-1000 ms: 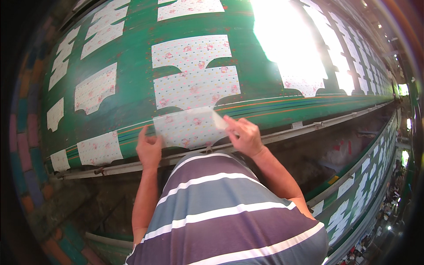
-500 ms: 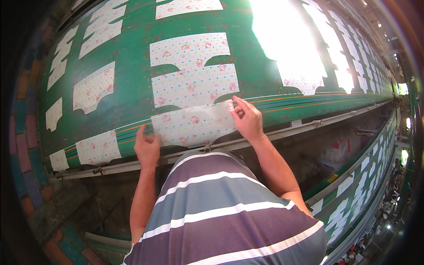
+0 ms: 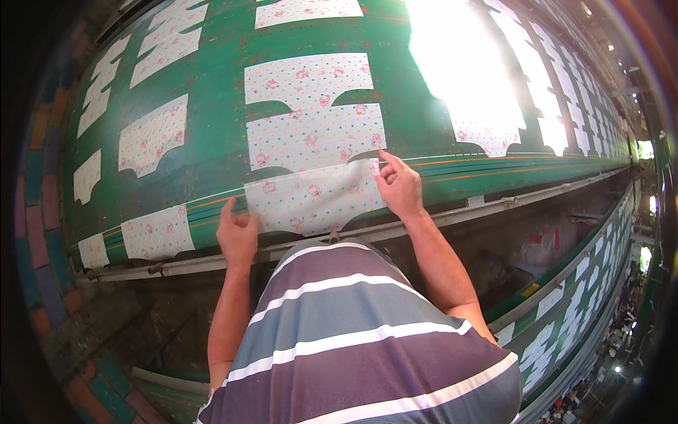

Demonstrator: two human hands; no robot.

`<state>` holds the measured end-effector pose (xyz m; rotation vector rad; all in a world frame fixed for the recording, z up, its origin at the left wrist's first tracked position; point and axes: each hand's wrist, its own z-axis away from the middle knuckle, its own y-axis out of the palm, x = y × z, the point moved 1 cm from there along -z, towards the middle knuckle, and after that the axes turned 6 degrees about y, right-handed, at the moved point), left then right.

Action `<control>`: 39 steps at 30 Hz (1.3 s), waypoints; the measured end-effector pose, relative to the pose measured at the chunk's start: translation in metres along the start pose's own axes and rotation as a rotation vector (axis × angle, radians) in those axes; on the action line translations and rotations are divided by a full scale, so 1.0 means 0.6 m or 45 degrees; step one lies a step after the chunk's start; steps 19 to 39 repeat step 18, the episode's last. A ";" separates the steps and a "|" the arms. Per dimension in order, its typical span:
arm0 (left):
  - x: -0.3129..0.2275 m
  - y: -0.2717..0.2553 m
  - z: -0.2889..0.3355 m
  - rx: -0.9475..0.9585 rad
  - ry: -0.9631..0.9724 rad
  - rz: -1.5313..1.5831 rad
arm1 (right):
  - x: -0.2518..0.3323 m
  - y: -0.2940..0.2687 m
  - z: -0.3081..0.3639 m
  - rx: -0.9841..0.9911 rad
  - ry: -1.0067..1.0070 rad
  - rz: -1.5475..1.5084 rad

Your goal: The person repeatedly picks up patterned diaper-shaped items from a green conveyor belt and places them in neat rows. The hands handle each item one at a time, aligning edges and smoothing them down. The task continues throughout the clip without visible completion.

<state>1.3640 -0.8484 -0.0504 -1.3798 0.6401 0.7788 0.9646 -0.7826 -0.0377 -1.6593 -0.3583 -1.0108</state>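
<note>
A white cloth piece with coloured dots and small pink figures lies along the near edge of a green table, its curved lower edge hanging toward me. My right hand pinches its upper right corner between thumb and fingers. At the cloth's left edge is my left hand, its fingers curled and the thumb against the fabric; the exact grip there is partly hidden. Just beyond lies a matching printed piece, flat on the green surface, with a further one behind it.
More printed pieces lie to the left along the near edge. A metal rail runs along the table's front. Strong glare whitens the right side. Another green table with pale pieces stands at the lower right.
My right hand has shifted slightly right and down with the cloth's corner. The cloth looks more stretched out, with a soft fold at its right. My left hand has barely moved.
</note>
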 end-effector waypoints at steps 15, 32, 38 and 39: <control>0.006 0.004 0.000 -0.004 0.022 0.082 | 0.033 -0.017 0.080 0.041 -0.152 -0.123; 0.006 0.003 -0.004 0.012 0.019 0.036 | 0.017 -0.011 0.043 -0.017 0.000 -0.017; 0.006 0.003 -0.004 0.012 0.019 0.036 | 0.017 -0.011 0.043 -0.017 0.000 -0.017; 0.006 0.003 -0.004 0.012 0.019 0.036 | 0.017 -0.011 0.043 -0.017 0.000 -0.017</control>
